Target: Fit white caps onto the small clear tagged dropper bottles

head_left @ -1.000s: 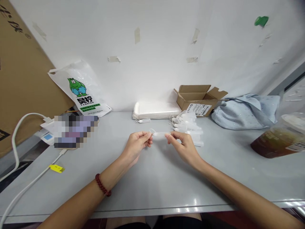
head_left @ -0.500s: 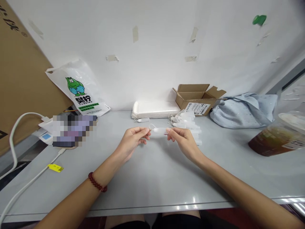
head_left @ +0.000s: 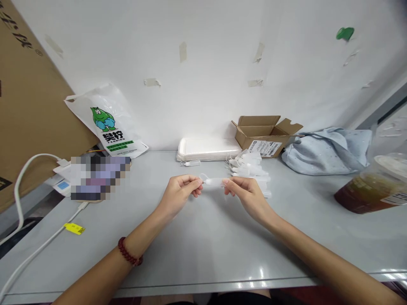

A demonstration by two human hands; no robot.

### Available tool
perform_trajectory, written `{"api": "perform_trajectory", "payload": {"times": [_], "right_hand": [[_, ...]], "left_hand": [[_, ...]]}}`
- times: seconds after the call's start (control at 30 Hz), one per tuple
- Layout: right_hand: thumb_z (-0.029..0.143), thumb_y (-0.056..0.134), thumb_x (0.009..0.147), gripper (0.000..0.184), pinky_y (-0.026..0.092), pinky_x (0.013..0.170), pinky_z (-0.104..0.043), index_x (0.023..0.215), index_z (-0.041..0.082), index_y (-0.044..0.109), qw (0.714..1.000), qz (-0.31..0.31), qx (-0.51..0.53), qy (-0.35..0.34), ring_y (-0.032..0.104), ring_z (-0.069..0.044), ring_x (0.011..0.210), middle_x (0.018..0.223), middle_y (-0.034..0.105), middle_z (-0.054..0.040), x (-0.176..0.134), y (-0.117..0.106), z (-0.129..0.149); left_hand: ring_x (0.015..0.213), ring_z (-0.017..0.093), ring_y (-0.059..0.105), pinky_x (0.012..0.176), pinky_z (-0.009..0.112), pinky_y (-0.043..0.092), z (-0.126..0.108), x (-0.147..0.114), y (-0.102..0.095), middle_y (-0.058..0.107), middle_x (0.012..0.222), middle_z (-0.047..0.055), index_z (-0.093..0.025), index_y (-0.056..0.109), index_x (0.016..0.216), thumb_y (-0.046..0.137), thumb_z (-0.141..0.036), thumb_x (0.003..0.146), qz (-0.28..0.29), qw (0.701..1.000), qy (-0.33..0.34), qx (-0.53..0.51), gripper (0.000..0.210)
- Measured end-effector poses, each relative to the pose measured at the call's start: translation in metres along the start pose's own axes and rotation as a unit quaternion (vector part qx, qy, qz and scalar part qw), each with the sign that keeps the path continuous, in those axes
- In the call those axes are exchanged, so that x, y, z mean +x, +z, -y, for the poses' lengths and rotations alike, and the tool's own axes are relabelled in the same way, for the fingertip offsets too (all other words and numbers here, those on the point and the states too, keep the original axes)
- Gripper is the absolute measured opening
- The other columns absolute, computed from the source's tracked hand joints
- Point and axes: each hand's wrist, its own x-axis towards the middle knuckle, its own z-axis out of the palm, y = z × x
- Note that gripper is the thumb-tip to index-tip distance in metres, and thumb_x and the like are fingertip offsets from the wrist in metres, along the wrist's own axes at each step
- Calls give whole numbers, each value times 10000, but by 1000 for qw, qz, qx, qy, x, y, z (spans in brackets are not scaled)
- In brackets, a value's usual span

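Between my hands, just above the grey table, a small translucent plastic bottle lies level, its narrow tip and thin loop pointing left. My left hand pinches it at the tip end. At the opposite end, my right hand grips the body between thumb and fingers, which hide that part. Behind my right hand is a pile of similar bottles. One more small bottle lies alone in front of the stack of white trays.
An open cardboard box stands by the wall. Right of it are a light blue cloth bag and a plastic cup of dark drink. On the left lie a blurred-out phone, a white cable and a white plastic bag.
The view has tilted up a little, so everything sits slightly lower. Both hands keep the same hold on the small bottle.
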Motion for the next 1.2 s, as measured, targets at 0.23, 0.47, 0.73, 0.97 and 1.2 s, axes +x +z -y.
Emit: {"api": "perform_trajectory", "payload": {"times": [0.23,0.47,0.73,0.97,1.2], "right_hand": [[462,566,795,401,323,644,-289,525,166,563,996,-2,88,6,425,-121,626,643,540,-12,5,-3,3],[456,586,788,398,317,651,-298,514,167,565,994,-2,110,8,427,-124,628,639,553,-14,5,-3,-1],[468,574,798,411,319,665,-296,518,167,565,995,-13,100,-1,439,-128,644,642,554,-14,8,-5,-8],[465,550,795,407,310,619,-284,521,163,547,998,12,64,9,428,-121,601,572,502,-4,9,-4,-2],[486,542,790,397,281,564,-282,562,164,580,998,27,48,23,416,-129,590,558,489,-6,12,-6,-4]], "left_hand": [[625,117,542,663,257,440,-7,1,-2,594,618,-2,-148,644,631,655,-312,744,8,1000,20,-5,199],[623,116,532,643,254,443,-2,1,-3,585,611,5,-144,661,614,669,-294,735,6,999,20,-41,194],[643,128,555,596,259,447,6,8,-17,632,738,30,-151,717,826,677,-340,750,17,999,25,-15,207],[608,123,529,605,259,438,3,3,-9,598,658,4,-164,669,765,644,-397,767,31,991,58,119,234],[595,125,509,594,250,429,-2,2,-9,571,628,-1,-175,603,670,579,-404,793,61,979,75,178,261]]}}
